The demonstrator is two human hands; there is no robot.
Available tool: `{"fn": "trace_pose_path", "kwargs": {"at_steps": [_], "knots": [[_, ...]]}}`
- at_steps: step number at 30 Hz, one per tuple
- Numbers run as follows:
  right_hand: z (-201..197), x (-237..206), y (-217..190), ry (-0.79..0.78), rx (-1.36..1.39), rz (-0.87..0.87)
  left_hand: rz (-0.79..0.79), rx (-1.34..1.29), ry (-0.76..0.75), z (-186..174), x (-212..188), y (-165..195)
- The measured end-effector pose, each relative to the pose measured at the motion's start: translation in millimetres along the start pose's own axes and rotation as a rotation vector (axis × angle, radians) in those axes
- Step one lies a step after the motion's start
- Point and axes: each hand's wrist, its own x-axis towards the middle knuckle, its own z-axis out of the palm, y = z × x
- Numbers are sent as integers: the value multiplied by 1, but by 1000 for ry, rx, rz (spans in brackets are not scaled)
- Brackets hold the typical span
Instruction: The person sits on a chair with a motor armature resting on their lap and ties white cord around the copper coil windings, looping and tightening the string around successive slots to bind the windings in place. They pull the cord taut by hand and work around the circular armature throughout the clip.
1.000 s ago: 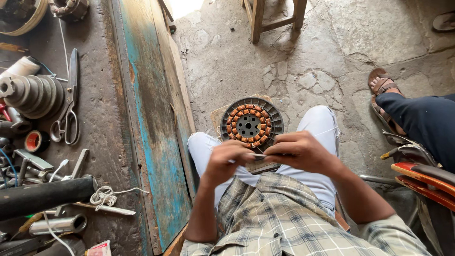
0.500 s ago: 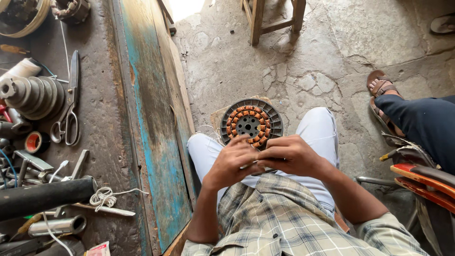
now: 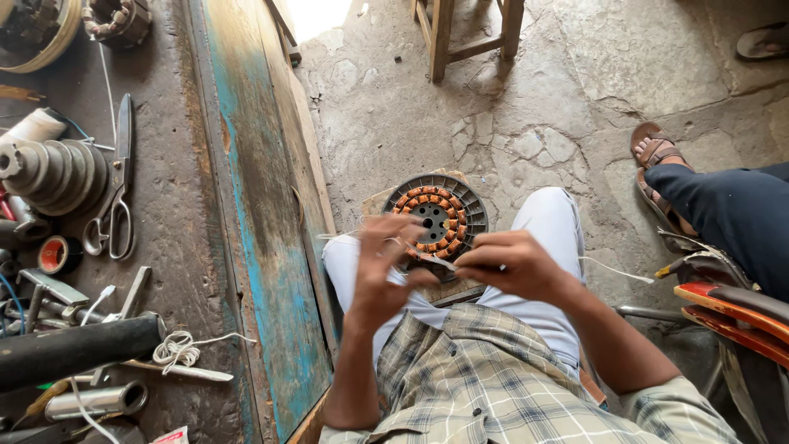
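A round motor stator point(image 3: 436, 215) with copper-coloured windings lies on a small wooden board point(image 3: 464, 292) across my lap. My right hand point(image 3: 514, 267) hovers just below it, fingers pinched on a thin white thread point(image 3: 616, 270) that trails off to the right, and on a thin pale strip point(image 3: 427, 257) that reaches toward my left hand. My left hand point(image 3: 385, 267) is raised beside the stator with its fingers spread and blurred. A fine thread crosses at its fingertips, and I cannot tell whether it grips that.
A worn blue wooden bench edge point(image 3: 263, 214) runs along my left. Scissors point(image 3: 115, 189), a stepped pulley point(image 3: 53, 173), tape point(image 3: 56, 255), a black tube point(image 3: 74, 349) and string lie beyond it. Another person's sandalled foot point(image 3: 657, 164) and leg are at right, and a wooden stool point(image 3: 464, 33) stands ahead.
Both hands were closed together over the stator's lower edge. Now they have parted: my left hand has lifted with fingers spread, and my right has drawn back to the right.
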Motion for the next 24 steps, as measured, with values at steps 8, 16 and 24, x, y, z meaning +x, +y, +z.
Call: {"fn": "trace_pose_path", "kwargs": {"at_steps": [8, 16, 24], "knots": [[-27, -6, 4, 139, -10, 156, -328, -599, 307, -35, -34, -45], [-26, -12, 13, 162, -70, 190, -128, 214, 467, -33, -37, -38], [-34, -14, 14, 216, -148, 261, -324, 69, 600, -69, -22, -28]]}}
